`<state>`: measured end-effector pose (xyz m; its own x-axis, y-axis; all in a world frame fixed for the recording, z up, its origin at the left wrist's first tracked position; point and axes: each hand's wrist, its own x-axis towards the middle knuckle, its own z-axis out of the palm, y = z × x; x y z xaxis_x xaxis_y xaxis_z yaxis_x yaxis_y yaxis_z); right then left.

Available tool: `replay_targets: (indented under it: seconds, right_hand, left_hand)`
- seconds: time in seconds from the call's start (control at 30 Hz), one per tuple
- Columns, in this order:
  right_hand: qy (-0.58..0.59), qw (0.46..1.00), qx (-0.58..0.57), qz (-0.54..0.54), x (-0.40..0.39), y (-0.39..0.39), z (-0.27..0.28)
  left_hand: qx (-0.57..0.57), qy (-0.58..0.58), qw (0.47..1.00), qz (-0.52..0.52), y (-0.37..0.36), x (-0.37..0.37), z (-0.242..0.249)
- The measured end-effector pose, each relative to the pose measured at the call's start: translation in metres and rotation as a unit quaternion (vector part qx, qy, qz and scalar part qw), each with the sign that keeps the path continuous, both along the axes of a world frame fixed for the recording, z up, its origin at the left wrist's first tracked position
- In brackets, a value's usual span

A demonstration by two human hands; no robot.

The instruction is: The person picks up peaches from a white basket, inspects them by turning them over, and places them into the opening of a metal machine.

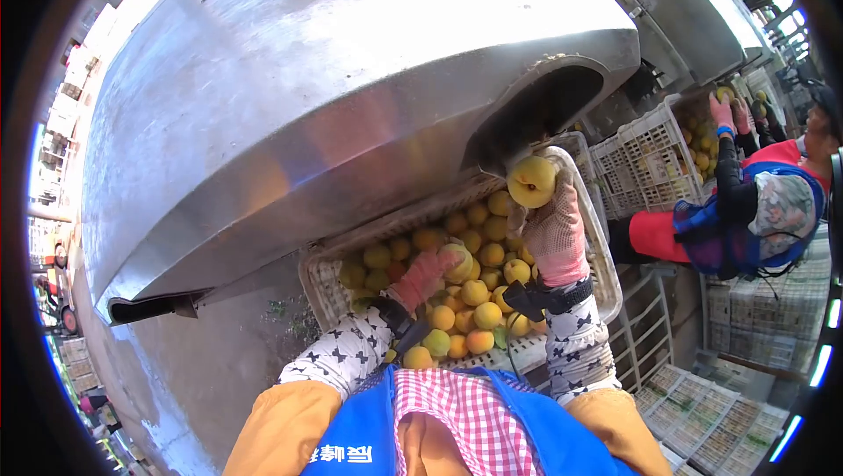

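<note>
My right hand (560, 234), in a pink and white glove, grips a large yellow peach (531, 181) above the right end of a white plastic crate (606, 274), just below the metal chute opening. Lower and to the left, my left hand (423, 277), gloved the same way, reaches down among the fruit with its fingers curled around a pale yellow peach (458, 267). Many yellow and orange-blushed peaches (480, 342) fill the crate around both hands. Dark straps circle both wrists over the patterned sleeves.
A big metal machine (334, 63) with a dark chute opening (544, 107) overhangs the crate's far side. To the right, a co-worker (746, 204) handles fruit at another white crate (645, 160). A metal rail frame (645, 318) and stacked crates (711, 414) stand at lower right.
</note>
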<state>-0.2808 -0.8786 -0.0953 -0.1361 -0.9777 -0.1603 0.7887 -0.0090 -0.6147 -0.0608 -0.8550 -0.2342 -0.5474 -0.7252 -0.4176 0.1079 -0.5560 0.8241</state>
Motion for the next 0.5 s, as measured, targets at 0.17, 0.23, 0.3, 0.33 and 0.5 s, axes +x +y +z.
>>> replay_targets:
  seconds: [0.17,0.23,0.3,0.33,0.5]
  right_hand:
    - [0.337,0.914,0.204,0.093,0.011,0.034,-0.008]
    - [0.419,0.864,0.246,0.132,0.013,0.037,0.0]
    - [0.525,0.83,0.157,0.101,0.012,0.042,0.014]
    - [0.621,0.778,0.069,0.063,0.01,0.044,0.021]
    - [0.648,0.739,-0.121,0.141,-0.002,0.037,0.069]
  left_hand:
    - [-0.021,0.114,0.993,-0.02,-0.044,-0.015,0.146]
    - [-0.056,0.046,0.995,-0.072,-0.048,-0.013,0.159]
    - [0.004,0.094,0.992,-0.089,-0.049,-0.007,0.147]
    - [0.065,0.144,0.981,-0.111,-0.049,-0.007,0.139]
    - [0.064,0.204,0.975,-0.056,-0.047,-0.01,0.141]
